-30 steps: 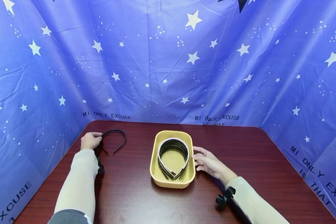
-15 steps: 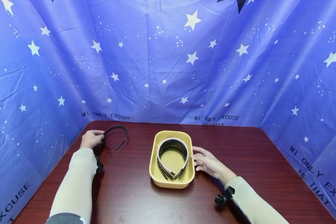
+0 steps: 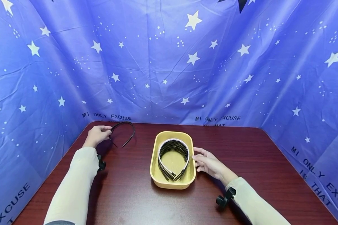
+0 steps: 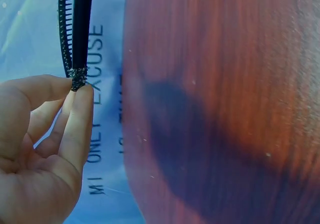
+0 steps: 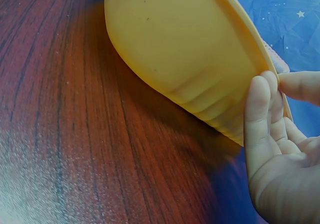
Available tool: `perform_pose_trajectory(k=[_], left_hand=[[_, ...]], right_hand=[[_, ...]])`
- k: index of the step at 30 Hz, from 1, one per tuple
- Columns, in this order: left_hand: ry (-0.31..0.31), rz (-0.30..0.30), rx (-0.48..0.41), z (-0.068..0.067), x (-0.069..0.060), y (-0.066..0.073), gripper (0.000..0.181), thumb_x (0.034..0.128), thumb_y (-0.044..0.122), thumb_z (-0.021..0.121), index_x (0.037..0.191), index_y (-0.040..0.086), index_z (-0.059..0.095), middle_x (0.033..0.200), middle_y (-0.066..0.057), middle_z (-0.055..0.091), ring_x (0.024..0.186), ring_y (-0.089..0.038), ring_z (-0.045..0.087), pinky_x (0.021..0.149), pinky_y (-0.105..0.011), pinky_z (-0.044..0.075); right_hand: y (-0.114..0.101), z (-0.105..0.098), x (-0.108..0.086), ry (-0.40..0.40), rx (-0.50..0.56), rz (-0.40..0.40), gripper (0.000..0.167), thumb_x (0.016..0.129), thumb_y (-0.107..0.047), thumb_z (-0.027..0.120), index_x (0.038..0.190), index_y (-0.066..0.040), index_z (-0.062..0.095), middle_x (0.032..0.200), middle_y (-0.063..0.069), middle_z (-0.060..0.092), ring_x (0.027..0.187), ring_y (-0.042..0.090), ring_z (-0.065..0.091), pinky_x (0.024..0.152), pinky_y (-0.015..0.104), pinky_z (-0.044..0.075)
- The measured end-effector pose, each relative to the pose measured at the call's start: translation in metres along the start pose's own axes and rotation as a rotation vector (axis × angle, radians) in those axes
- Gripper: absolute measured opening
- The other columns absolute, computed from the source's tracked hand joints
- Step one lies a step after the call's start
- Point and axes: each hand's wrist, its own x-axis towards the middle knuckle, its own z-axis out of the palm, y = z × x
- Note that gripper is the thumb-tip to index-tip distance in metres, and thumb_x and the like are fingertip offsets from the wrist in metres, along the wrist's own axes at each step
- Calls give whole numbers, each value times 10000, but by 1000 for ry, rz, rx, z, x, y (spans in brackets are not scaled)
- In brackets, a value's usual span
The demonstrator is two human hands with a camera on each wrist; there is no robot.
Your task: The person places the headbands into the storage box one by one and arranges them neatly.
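Note:
My left hand (image 3: 98, 136) pinches a black toothed headband (image 3: 134, 132) between thumb and fingertips, at the left back of the table. In the left wrist view the same headband (image 4: 82, 28) rises from the fingertips, with its comb-like teeth showing and a speckled patch at the grip. At the right side of a yellow tub (image 3: 155, 176), my right hand (image 3: 211, 164) holds the rim. In the right wrist view the thumb meets the rim and the fingers lie on the tub's outer wall (image 5: 185, 48). Nested inside the tub are several black headbands (image 3: 174, 145) and a white one (image 3: 161, 157) on top.
The dark red wooden table (image 3: 124, 193) bears the tub near its middle. A blue star-printed curtain (image 3: 146, 62) surrounds the table's back and sides. Black wrist cameras (image 3: 225, 198) are strapped to both forearms.
My left hand has moved the black headband slightly right and toward the back, raising it. My right hand and the tub stay practically in place.

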Motion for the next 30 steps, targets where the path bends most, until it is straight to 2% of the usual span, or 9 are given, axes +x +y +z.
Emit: perform_pose_trajectory(k=[7,11,15,20,26,30], left_hand=[[-18,28,-42,1,-2,20,374,976,103,595,1305,-74,609,1211,-290,642,893,-197,725,865,-435,571],[-31,52,-61,3,-4,30,364,985,89,589,1306,-82,603,1222,-296,634,962,-273,714,876,-448,562],[-40,72,-66,4,-6,38,365,992,93,592,1315,-77,602,1229,-293,632,994,-308,703,850,-399,578],[-39,84,-64,6,-8,47,365,994,127,609,1319,-39,620,1240,-262,640,984,-279,709,771,-280,596],[-24,110,-34,9,-11,59,352,987,147,626,1294,-24,647,1203,-241,666,920,-219,722,760,-275,598],[-27,133,-42,12,-15,69,346,980,143,637,1283,-23,656,1186,-231,676,938,-251,722,761,-280,599]], right_hand=[[1,0,0,7,4,4,668,989,-91,582,1532,12,206,974,14,665,714,88,633,579,200,530],[1,-1,1,9,1,7,666,993,-96,577,1536,6,205,960,15,664,711,87,632,577,201,528],[1,-1,2,10,0,10,658,995,-89,568,1537,3,206,951,13,663,710,86,631,577,202,528],[2,-1,2,6,0,10,653,996,-82,564,1535,7,206,951,11,664,709,84,628,577,201,527],[1,0,1,4,1,7,663,991,-85,571,1537,7,206,953,9,667,709,86,629,575,200,526],[1,1,1,3,6,5,666,988,-82,572,1537,10,206,956,9,668,710,87,630,575,200,527]])
